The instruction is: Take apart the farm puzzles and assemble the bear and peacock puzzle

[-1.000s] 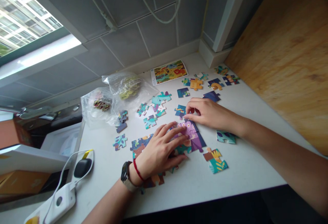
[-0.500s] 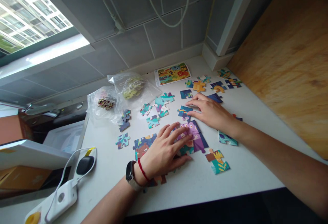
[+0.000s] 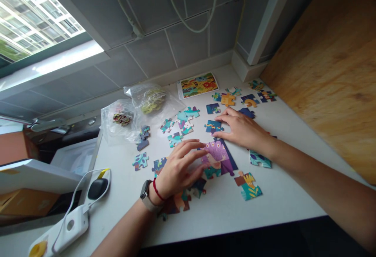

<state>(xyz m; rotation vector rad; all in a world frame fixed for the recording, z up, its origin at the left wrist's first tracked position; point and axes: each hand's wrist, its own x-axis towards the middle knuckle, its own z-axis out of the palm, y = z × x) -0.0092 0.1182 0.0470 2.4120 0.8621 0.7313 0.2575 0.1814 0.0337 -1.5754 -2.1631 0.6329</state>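
My left hand (image 3: 176, 167) hovers with its fingers spread, just left of a joined section of jigsaw puzzle pieces with a purple pattern (image 3: 219, 157). It holds nothing I can see, and its fingertips are blurred. More joined pieces (image 3: 179, 204) lie under and below that hand, partly hidden. My right hand (image 3: 241, 129) lies flat on the white counter (image 3: 279, 206), its fingertips and thumb at a dark blue puzzle piece (image 3: 213, 125). Loose pieces lie around both hands, including a yellow-and-teal one (image 3: 249, 186) and a teal one (image 3: 260, 159).
A puzzle picture card (image 3: 198, 85) lies at the back, with several loose pieces nearby. Two clear plastic bags of pieces (image 3: 152, 100) sit back left. A white cabled device (image 3: 70, 223) lies front left. A wooden board (image 3: 323, 73) stands right; a tiled wall (image 3: 176, 41) rises behind.
My left hand has slid back and to the left, off the purple section, uncovering most of it. My right hand has barely moved.
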